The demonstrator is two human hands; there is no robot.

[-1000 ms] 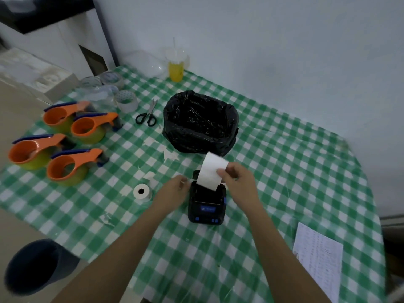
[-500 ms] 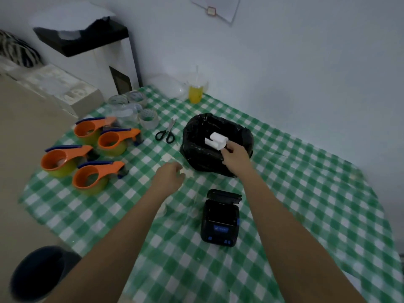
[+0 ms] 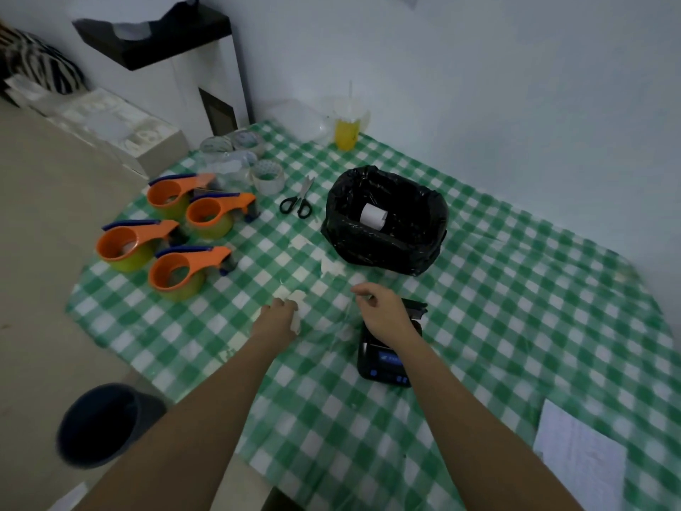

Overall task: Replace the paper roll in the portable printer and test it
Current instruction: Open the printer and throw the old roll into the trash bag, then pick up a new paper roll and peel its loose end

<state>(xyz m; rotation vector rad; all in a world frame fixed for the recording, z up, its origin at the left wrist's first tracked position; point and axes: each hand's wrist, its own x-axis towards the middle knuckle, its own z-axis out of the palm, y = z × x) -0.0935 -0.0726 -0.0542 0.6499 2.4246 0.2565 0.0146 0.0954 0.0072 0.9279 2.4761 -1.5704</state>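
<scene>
The black portable printer [image 3: 385, 361] lies on the green checked tablecloth [image 3: 516, 289] with its lid [image 3: 414, 307] raised at the back. My right hand [image 3: 383, 313] hovers over the printer's open back, fingers loosely curled and holding nothing. My left hand [image 3: 278, 319] is to the left of the printer, closed over a small white paper roll [image 3: 296, 324] on the cloth; most of the roll is hidden. A curled white strip of used paper [image 3: 372, 215] lies inside the black-bagged bin [image 3: 368, 252] behind the printer.
Several orange tape dispensers [image 3: 184, 274] sit at the left, with clear tape rolls [image 3: 267, 177] and scissors [image 3: 296, 204] behind them. A yellow drink cup [image 3: 346, 130] stands by the wall. A printed sheet [image 3: 582, 459] lies front right. A dark bucket [image 3: 99, 422] stands on the floor.
My right hand tore the paper strip from the printer, dropped it into the black bin and came back over the printer. My left hand moved left onto the white roll.
</scene>
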